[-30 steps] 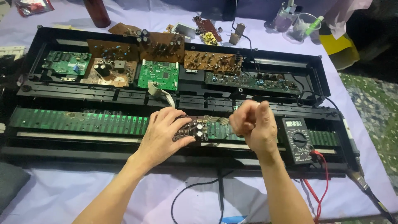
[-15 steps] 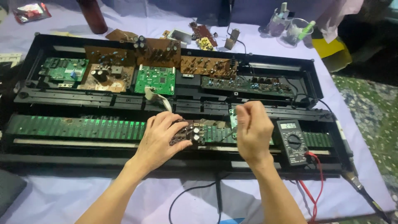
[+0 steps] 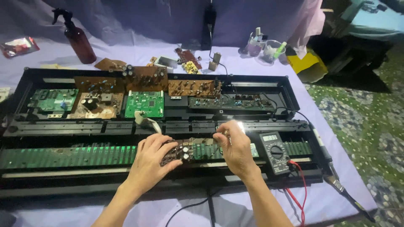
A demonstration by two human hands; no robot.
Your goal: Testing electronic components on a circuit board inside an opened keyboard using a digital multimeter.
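Observation:
My left hand [image 3: 149,162] grips a small brown circuit board [image 3: 182,151] with capacitors, holding it over the long green board [image 3: 71,156] of an opened keyboard case [image 3: 290,90]. My right hand [image 3: 235,147] rests at the small board's right end, fingers curled and pinched around something small that I cannot make out. A bright glint shows just above its knuckles. A black multimeter [image 3: 273,152] lies directly right of my right hand, with red leads [image 3: 301,185] trailing toward me.
Green and brown circuit boards [image 3: 145,103] fill the back of the case. A brown spray bottle [image 3: 78,40] stands back left. Clear cups [image 3: 265,46] sit back right. A soldering iron [image 3: 336,185] lies at the table's right edge. A black cable [image 3: 210,201] runs toward me.
My right hand has dropped from a raised fist to the small board's right end. The camera view has tilted up, showing more of the far table. My left hand stays on the board.

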